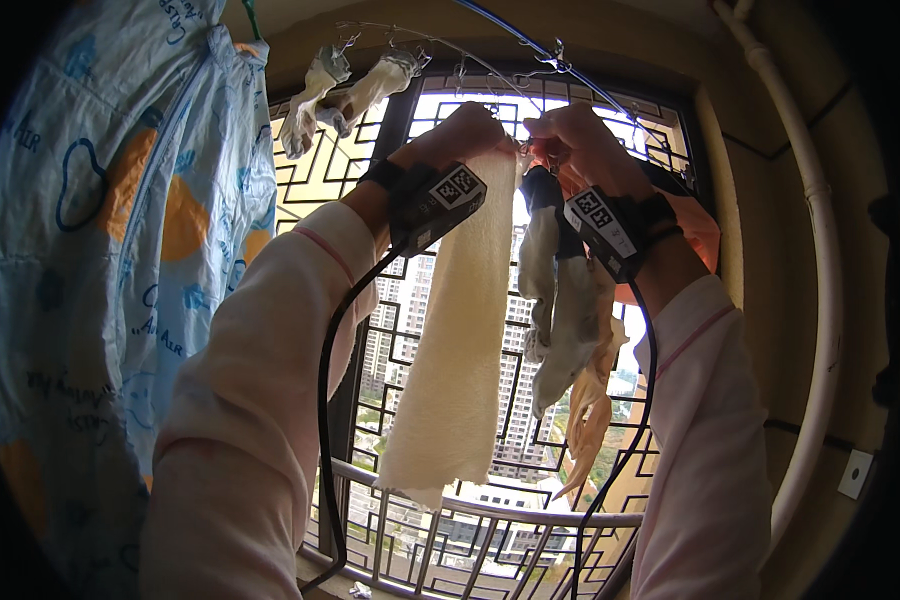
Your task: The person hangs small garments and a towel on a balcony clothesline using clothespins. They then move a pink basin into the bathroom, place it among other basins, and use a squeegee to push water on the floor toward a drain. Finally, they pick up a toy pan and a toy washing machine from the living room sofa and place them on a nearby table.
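Both hands are raised in front of a barred window. A long cream cloth (pixel 461 322), towel-like, hangs from my left hand (pixel 469 129), which grips its top edge. Beside its upper right corner, my right hand (pixel 576 139) pinches what looks like a small metal clip (pixel 526 148); the fingers partly hide it. Just below my right hand hang grey socks with dark tops (pixel 570 330). A tan, thin garment (pixel 591 405) dangles behind them.
Two pale socks (pixel 367 86) hang from a wire hanger at upper left. A blue pole (pixel 510 28) crosses overhead. Patterned light-blue fabric (pixel 165 247) fills the left side. A metal railing (pixel 555 517) runs below the window, and a white pipe (pixel 821 225) stands at right.
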`<state>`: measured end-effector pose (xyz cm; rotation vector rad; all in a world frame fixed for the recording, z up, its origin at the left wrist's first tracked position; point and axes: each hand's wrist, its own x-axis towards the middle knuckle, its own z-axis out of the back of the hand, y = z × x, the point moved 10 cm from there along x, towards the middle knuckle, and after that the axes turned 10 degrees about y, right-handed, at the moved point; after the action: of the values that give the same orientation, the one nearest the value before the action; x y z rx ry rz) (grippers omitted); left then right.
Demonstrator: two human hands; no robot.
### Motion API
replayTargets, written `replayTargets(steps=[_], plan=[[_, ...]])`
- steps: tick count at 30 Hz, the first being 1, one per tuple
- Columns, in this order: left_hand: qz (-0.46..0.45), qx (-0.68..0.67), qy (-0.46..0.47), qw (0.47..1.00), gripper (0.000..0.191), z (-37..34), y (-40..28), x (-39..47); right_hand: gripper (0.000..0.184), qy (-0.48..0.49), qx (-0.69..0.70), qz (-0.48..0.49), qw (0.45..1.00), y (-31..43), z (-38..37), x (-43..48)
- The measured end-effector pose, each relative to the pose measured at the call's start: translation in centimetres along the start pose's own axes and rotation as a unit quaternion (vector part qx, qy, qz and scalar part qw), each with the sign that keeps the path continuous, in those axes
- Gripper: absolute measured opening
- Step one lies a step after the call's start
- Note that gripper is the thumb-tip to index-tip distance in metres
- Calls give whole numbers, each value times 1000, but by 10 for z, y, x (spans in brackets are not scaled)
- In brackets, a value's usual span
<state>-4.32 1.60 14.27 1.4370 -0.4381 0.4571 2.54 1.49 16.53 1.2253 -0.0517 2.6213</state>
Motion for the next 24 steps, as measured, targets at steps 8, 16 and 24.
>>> replayTargets(steps=[8, 16, 24], plan=[[156, -413, -36, 896, 20, -12, 30, -7, 30, -65, 55, 41, 995, 7, 9, -6], [195, -618, -100, 755, 26, -23, 38, -19, 33, 6, -102, 76, 992, 15, 1, 0], [163, -601, -88, 777, 18, -21, 33, -16, 28, 1, 37, 28, 999, 0, 4, -8]])
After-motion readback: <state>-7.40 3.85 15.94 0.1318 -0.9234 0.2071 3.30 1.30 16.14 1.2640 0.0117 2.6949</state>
